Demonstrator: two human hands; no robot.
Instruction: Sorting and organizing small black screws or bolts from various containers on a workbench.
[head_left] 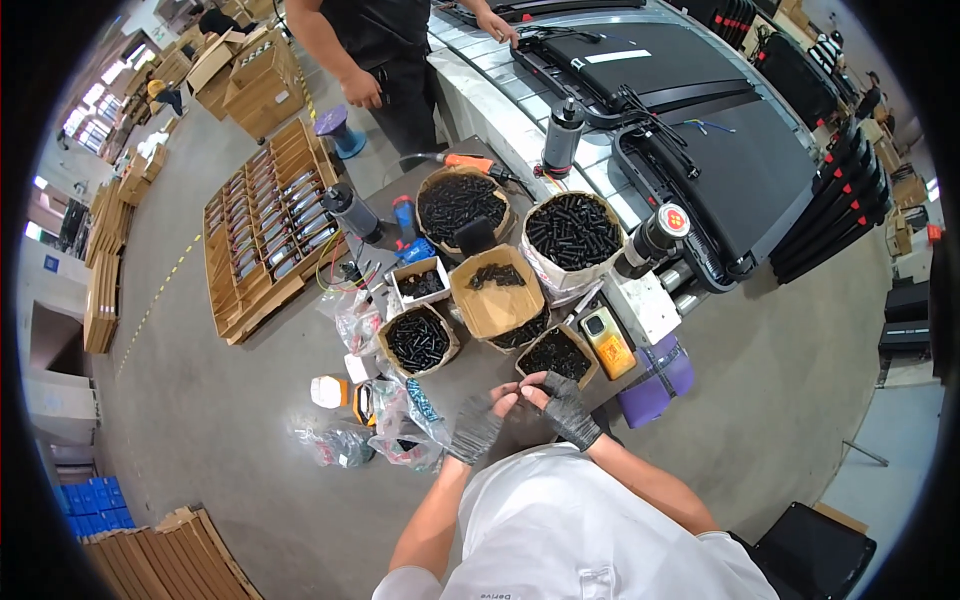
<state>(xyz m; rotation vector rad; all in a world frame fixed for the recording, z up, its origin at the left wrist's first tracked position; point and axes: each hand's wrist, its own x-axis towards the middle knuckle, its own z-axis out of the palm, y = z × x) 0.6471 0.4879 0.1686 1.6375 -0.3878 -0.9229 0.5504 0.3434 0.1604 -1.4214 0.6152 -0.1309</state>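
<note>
My left hand [482, 424] and my right hand [563, 405], both in grey fingerless gloves, meet in front of my chest at the table's near edge. Thumbs and fingers are pinched together; whatever is between them is too small to make out. Just beyond my right hand stands a small box of tiny black parts [557, 353]. Past it, a tilted cardboard tray [497, 315] holds a few black screws and rests over another box of black parts [521, 333]. A box of black bolts [417, 338] stands farther left.
Larger containers of black bolts [573, 232] and black screws [461, 207] stand behind. A phone [609, 342], a dark power screwdriver [650, 242] and plastic bags [407, 425] lie around. A co-worker [385, 60] stands beside a conveyor carrying black treadmill-like frames [700, 180]. A purple stool [657, 385] is at right.
</note>
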